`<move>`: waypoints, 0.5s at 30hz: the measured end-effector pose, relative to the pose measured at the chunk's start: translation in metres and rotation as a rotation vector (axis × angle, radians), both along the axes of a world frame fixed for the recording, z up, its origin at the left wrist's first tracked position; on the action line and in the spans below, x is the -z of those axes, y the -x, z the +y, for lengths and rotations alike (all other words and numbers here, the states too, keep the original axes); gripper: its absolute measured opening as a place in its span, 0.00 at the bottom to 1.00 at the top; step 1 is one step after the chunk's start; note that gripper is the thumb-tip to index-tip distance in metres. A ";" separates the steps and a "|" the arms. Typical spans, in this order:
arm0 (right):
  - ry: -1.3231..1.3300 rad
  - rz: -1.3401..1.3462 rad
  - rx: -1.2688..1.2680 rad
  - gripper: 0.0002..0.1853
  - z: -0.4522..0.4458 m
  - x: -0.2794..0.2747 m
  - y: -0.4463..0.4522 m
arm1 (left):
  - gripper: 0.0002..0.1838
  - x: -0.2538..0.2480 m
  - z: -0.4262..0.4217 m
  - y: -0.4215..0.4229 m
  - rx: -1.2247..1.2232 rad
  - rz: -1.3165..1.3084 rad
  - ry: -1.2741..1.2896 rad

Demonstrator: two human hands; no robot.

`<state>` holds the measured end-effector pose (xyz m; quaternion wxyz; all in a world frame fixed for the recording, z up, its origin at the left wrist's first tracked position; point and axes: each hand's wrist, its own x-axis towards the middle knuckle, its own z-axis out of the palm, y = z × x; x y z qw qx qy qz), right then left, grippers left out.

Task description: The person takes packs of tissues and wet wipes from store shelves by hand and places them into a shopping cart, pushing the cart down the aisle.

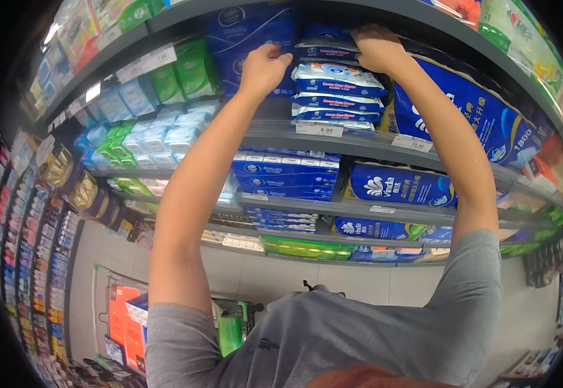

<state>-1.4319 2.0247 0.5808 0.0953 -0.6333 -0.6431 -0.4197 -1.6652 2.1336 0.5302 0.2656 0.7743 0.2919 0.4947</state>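
Note:
My right hand (379, 49) reaches to the right side of a stack of wet wipes packs (338, 81) on the upper shelf. Its fingers are bent over the edge of a blue wipes pack (325, 50) at the top and back of the stack; part of the grip is hidden. To the left of the stack, my left hand (266, 68) is raised with its fingers curled in, and nothing shows in it. Just behind it stands a large blue package (233, 39). The front packs lie flat, white and blue with red print.
A price tag (319, 130) sits on the shelf edge below the stack. Large blue tissue packs (453, 107) stand on the right, and green packs (194, 70) on the left. The upper shelf edge (475, 35) overhangs. A shopping cart (250, 317) is below, by my body.

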 end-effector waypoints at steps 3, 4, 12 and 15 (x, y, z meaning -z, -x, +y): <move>0.192 -0.111 0.253 0.19 0.009 -0.008 0.012 | 0.27 -0.006 0.018 -0.027 0.019 -0.010 0.129; 0.302 -0.096 0.338 0.17 0.011 -0.010 0.018 | 0.26 -0.007 0.019 -0.032 0.041 -0.026 0.181; 0.411 -0.047 0.362 0.13 0.030 0.001 0.017 | 0.23 -0.012 0.027 -0.053 0.252 -0.073 0.461; 0.415 -0.010 0.317 0.15 0.025 0.000 0.014 | 0.21 -0.011 0.029 -0.060 0.260 -0.135 0.517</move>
